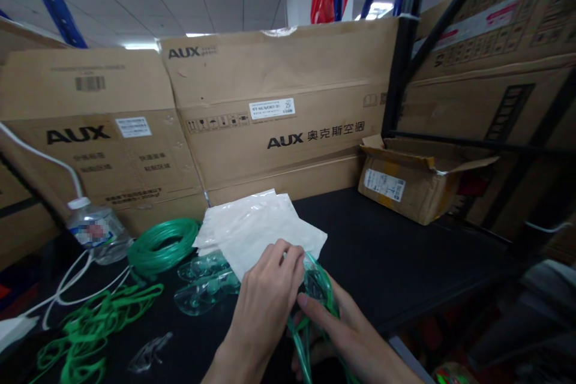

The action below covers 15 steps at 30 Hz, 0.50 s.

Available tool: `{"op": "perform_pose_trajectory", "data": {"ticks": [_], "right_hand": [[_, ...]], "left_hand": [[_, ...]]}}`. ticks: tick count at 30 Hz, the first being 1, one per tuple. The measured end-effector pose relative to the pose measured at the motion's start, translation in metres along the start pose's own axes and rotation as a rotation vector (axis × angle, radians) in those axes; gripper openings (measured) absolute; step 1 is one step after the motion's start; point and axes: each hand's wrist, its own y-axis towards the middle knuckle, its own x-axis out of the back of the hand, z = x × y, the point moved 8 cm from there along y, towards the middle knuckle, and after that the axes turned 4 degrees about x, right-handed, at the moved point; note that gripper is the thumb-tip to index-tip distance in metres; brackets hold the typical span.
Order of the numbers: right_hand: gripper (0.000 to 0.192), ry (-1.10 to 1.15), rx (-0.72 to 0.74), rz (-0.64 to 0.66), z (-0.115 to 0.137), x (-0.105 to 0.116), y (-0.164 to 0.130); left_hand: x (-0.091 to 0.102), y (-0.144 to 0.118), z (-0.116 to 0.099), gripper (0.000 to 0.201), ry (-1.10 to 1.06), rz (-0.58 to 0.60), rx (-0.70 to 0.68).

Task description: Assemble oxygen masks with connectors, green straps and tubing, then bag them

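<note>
My right hand (pixel 344 318) is closed around a bundle of clear green plastic tubing (pixel 317 279), whose lower end hangs down toward the bottom of the view. Against its left side, my left hand (pixel 272 291) has its fingers curled and pinched at the bundle's upper part. What exactly those fingertips grip is hidden behind the hand. White plastic bags (pixel 265 231) lie flat just beyond my hands. To their left sit clear green moulded plastic pieces (pixel 209 288), which look like face masks. Farther left is a coil of green tubing (pixel 164 246).
Green elastic straps (pixel 99 324) lie in a tangle at the front left, near small clear plastic parts (pixel 153 351). A plastic bottle (pixel 99 231) stands behind them with white cables. An opened cardboard box (pixel 405 183) sits back right; large cartons (pixel 288 114) wall the rear.
</note>
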Motion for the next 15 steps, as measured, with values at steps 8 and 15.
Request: {"op": "perform_pose_trajectory", "data": {"ticks": [8, 15], "right_hand": [[0.064, 0.012, -0.042, -0.048, 0.000, 0.020, 0.000], [0.048, 0.173, 0.010, -0.073, 0.021, 0.012, -0.020]], "left_hand": [[0.001, -0.008, -0.004, 0.009, -0.150, -0.147, 0.101], [-0.008, -0.006, -0.012, 0.009, -0.059, -0.100, 0.081]]}}
